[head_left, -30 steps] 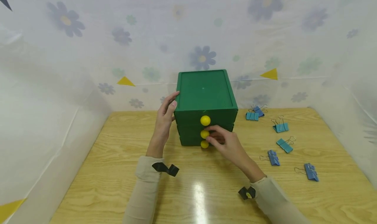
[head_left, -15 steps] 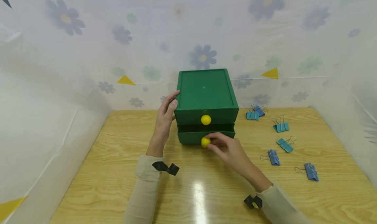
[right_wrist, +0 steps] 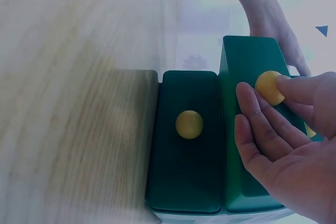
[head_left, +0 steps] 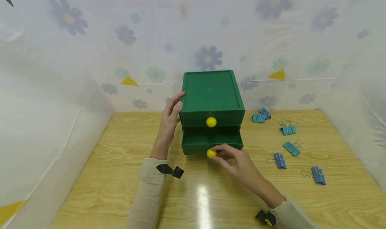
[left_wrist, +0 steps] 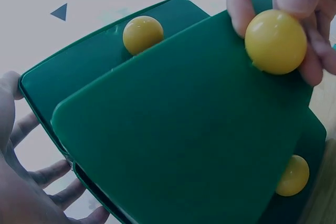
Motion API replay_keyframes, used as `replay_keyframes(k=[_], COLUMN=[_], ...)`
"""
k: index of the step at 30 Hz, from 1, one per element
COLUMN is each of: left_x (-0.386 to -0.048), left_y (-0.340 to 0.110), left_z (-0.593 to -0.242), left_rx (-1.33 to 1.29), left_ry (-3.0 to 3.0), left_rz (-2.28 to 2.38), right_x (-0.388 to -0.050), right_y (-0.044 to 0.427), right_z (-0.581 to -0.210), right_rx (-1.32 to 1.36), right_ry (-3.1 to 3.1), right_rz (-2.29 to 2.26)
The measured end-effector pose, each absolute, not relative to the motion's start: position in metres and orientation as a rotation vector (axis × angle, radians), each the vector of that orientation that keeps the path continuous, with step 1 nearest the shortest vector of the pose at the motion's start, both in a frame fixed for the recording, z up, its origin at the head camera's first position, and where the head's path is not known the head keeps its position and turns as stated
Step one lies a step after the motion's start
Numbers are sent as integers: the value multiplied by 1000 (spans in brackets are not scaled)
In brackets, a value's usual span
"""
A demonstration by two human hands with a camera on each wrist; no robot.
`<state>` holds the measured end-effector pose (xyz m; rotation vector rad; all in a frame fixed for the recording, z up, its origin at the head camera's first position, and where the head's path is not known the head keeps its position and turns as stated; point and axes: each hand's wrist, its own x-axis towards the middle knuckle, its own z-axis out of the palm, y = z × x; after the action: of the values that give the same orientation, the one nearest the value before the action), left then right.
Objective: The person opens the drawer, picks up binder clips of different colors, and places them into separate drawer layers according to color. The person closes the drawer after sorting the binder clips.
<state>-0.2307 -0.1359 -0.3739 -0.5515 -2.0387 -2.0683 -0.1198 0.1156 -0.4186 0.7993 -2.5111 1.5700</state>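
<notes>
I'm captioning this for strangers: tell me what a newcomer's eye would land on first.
Probably the green drawer unit in mid-view, its middle drawer open. The right hand pinches that drawer's yellow knob, and the left hand rests against the unit's left side. Blue and teal binder clips lie at the right.

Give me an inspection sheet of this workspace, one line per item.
Surface: glossy wood-grain table.
Job's things: green drawer unit; middle drawer open, top drawer and bottom drawer shut.
Clutter: six binder clips, three teal, three blue, right of the unit.
Hands: left hand touches the unit's left side; right hand pinches the middle drawer's yellow knob.
Cables: nothing seen.
Surroundings: flower-patterned white sheeting, yellow triangles.
</notes>
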Motion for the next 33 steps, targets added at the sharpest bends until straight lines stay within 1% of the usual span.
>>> replay_keyframes(k=[12, 33], left_x=[-231, -230], left_y=[-135, -136], left_z=[-374, -373], left_rx=[-564, -577], left_ry=[-2029, -2032], left_rz=[-2067, -2069], right_x=[-105, -95], right_y=[118, 119], right_z=[-420, -422], right_rx=[785, 833], right_ry=[-2558, -2525], right_rz=[1582, 1586])
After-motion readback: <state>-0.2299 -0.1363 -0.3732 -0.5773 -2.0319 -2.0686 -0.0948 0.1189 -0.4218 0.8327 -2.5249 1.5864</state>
